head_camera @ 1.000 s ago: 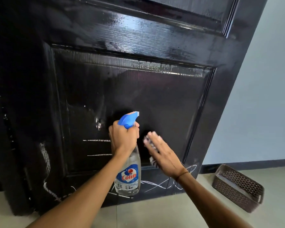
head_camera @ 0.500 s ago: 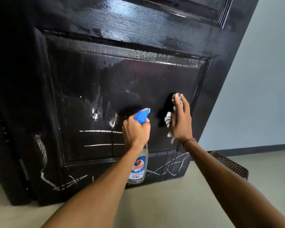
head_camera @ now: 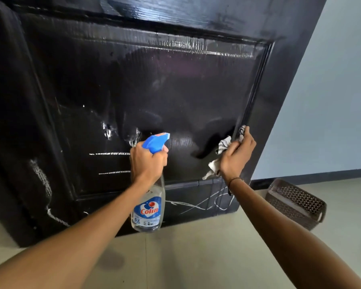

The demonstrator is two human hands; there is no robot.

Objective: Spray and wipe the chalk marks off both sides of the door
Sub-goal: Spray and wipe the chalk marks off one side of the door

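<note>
- Head view: black door (head_camera: 175, 90) fills the frame, top and left edge cut off, panel glossy and wet.
- Chalk marks (head_camera: 111, 153) — two horizontal lines on the panel, scribbles along the bottom rail and left stile; exact count unclear.
- Left hand (head_camera: 147, 161) grips one spray bottle (head_camera: 148, 209) by its neck, blue nozzle toward the door.
- Right hand (head_camera: 237, 155) presses one crumpled cloth (head_camera: 223, 146) against the panel's right edge — cloth mostly hidden.
- One perforated basket (head_camera: 296, 203) on the floor, right.

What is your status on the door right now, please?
Left hand grips spray bottle. Right hand presses cloth on door panel edge. Chalk marks remain low. Nothing in the way.
</note>
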